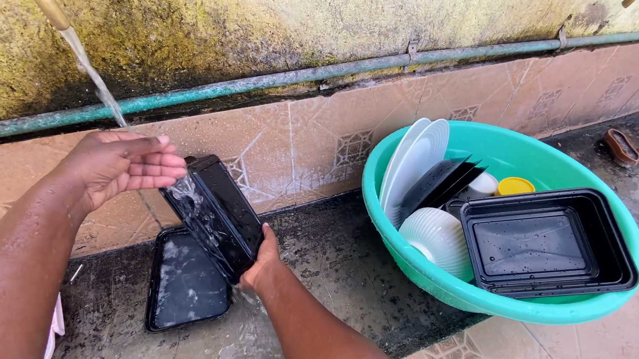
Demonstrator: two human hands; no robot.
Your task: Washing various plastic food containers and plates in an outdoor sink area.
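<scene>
So we've got our right hand (263, 258) clamped on the bottom edge of a black plastic container (216, 214), tilted so its long axis runs up and away to the left, toward our left hand (125, 166). That left hand is flat and open, holding nothing, fingers just over the container's top end where the tap's water stream (95, 75) lands. A second black tray (185, 281) lies flat just below and left of our right hand. The teal basin (426, 274) of dishes sits well off to its right.

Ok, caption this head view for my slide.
Right hand tilts black tray under tap water; left hand rinses it.
</scene>
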